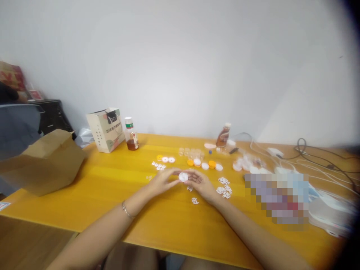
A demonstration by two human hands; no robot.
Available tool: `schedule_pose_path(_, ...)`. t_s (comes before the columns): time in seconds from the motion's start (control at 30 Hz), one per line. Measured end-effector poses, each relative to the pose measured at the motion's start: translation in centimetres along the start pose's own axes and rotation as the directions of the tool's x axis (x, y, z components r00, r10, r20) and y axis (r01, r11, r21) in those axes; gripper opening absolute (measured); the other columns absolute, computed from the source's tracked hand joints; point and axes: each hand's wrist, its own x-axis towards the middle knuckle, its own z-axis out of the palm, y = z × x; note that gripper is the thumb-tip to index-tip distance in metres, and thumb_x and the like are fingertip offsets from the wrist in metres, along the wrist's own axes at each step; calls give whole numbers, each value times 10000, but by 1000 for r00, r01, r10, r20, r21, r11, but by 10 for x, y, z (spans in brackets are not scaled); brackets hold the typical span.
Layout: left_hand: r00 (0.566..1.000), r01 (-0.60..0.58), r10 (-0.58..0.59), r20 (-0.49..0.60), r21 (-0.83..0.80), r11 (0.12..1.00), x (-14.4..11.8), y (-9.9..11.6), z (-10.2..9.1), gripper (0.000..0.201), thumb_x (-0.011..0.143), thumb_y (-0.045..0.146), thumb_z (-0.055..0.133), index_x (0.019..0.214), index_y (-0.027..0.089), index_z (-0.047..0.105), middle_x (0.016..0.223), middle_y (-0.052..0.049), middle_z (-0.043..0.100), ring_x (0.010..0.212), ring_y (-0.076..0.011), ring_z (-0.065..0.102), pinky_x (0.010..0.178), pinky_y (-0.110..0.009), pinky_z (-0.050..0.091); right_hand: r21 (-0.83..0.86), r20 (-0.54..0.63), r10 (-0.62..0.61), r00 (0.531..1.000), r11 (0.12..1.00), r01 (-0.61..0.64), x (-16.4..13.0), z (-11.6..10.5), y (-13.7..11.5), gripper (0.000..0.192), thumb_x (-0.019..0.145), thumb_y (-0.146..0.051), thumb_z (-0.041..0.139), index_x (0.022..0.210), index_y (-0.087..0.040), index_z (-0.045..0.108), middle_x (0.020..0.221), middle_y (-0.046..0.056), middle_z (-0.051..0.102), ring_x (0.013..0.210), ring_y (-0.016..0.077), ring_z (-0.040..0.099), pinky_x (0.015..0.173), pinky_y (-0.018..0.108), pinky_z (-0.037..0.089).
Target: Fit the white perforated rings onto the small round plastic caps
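Both my hands meet over the middle of the yellow wooden table (84,187). A small round white cap (183,176) sits between them: the fingertips of my left hand (163,180) and of my right hand (203,184) both grip it. My left wrist wears a thin bracelet (127,211). Small white plastic pieces (224,187) lie just right of my right hand, and one more white piece (195,201) lies below it. Beyond my hands are white and orange round caps (204,164) and more white bits (159,165).
A brown paper bag (42,161) lies at the table's left end. A printed paper gift bag (106,129) and a bottle of brown liquid (131,134) stand at the back left, a tilted brown bottle (223,136) at the back centre. White cables and a charger (298,159) spread at the right.
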Motion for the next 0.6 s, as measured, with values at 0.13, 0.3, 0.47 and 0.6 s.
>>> schedule_pose_path(0.13, 1000, -3, 3, 15, -13, 1000, 0, 0, 1, 341, 786, 265, 539, 1110, 170, 491, 1034, -80, 606, 943, -160, 575, 848, -303, 449, -1, -1, 8, 1000, 1000, -8, 1, 0, 1, 339, 585, -242, 719, 905, -217, 611, 880, 28, 658, 834, 164, 600, 819, 332, 451)
schedule_pose_path(0.3, 999, 46, -46, -9, -3, 999, 0, 0, 4, 354, 796, 280, 526, 1130, 174, 476, 1076, -84, 586, 976, -170, 555, 877, -323, 428, 6, -42, 20, 999, 1000, -20, 2, -1, -1, 340, 578, -256, 721, 898, -206, 619, 903, 35, 659, 834, 165, 603, 822, 332, 448)
schedule_pose_path(0.47, 981, 170, -160, -108, 91, 981, 10, -11, 10, 280, 827, 301, 466, 1072, 174, 508, 1020, -75, 599, 928, -169, 557, 854, -329, 423, 4, -225, -5, 974, 1000, 6, 4, -8, -1, 388, 590, -288, 705, 951, -200, 593, 843, 33, 649, 784, 165, 603, 747, 316, 472)
schedule_pose_path(0.6, 991, 108, -124, 55, 231, 967, 34, -24, 18, 273, 803, 251, 482, 1063, 179, 523, 1036, -79, 576, 972, -198, 522, 864, -350, 403, -32, -364, -41, 931, 999, 31, 6, -16, 0, 434, 600, -318, 685, 1001, -212, 556, 885, 37, 629, 778, 167, 596, 713, 308, 478)
